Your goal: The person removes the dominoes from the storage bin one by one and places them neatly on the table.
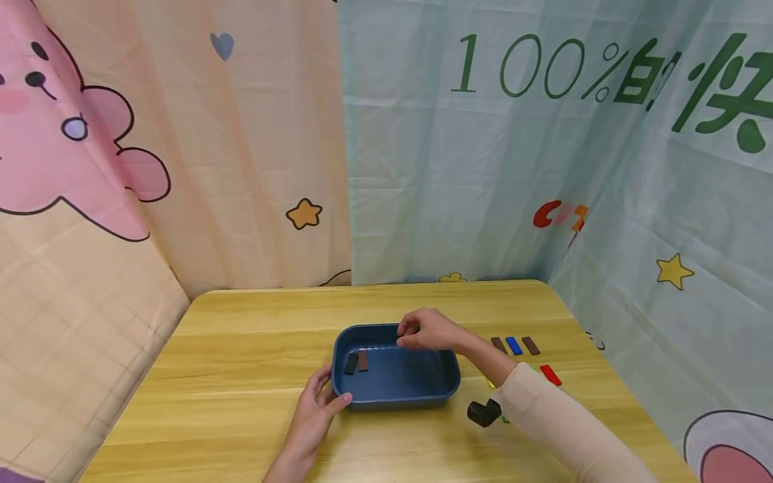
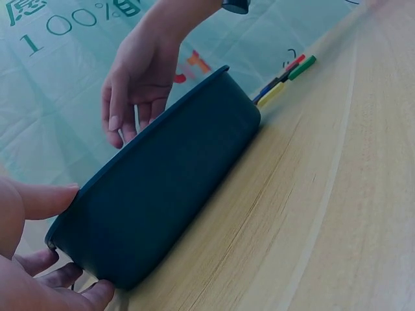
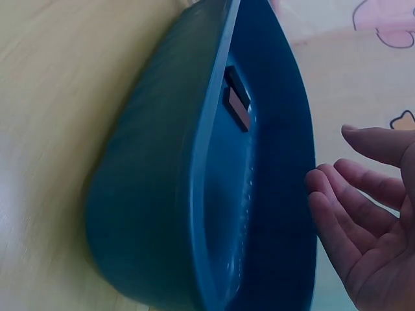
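Observation:
A dark blue plastic basin (image 1: 395,404) sits on the wooden table. My left hand (image 1: 314,409) grips its left end, thumb at the rim and fingers low against the outer wall, as the left wrist view shows. My right hand (image 1: 427,330) hovers at the basin's far rim, fingers loosely bent. In the right wrist view its thumb stands apart from the fingers (image 3: 353,204), with nothing between them. Inside the basin, toward the left, a black block (image 1: 351,363) and a brown block (image 1: 363,361) lie side by side.
Right of the basin lie two brown blocks (image 1: 531,345), a blue block (image 1: 514,345) and a red block (image 1: 550,375). Yellow (image 2: 271,94) and green (image 2: 303,68) blocks are mostly hidden by my right arm in the head view. Printed curtains (image 1: 447,201) hang behind the table.

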`<state>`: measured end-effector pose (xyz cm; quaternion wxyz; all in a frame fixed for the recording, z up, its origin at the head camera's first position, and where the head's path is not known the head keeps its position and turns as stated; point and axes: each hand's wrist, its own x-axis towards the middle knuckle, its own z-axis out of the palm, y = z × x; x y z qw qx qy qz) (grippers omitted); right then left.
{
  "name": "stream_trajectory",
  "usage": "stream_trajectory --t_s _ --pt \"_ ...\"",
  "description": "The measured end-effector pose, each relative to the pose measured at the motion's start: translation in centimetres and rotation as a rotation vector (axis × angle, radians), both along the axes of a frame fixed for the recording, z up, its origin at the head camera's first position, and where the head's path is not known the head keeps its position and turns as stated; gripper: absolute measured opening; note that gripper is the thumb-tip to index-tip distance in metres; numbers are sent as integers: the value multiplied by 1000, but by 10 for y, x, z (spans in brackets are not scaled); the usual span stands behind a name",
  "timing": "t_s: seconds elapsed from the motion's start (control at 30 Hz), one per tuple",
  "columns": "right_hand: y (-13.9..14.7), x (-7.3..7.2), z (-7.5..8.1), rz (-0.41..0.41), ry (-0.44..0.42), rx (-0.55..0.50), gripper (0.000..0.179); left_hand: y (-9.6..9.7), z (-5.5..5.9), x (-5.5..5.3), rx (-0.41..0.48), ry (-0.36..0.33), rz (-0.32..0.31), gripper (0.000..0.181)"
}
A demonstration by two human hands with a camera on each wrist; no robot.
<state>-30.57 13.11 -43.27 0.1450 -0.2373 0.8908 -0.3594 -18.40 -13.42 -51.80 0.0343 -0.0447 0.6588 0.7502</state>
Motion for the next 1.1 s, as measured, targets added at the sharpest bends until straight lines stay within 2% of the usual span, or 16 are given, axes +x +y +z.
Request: stream_trajectory --t_s 0.3,0.57,0.83,1.1 --pt "-23 -9 -10 34 27 17 23 1 0 0 10 12 -3 77" --pt "-43 -16 -28 49 -22 3 30 2 -1 1 5 3 -7 77" --pt "-59 -25 -44 74 57 78 30 4 0 2 21 14 -9 75" --pt "-70 -21 -55 120 152 167 32 3 -1 2 20 4 -9 76"
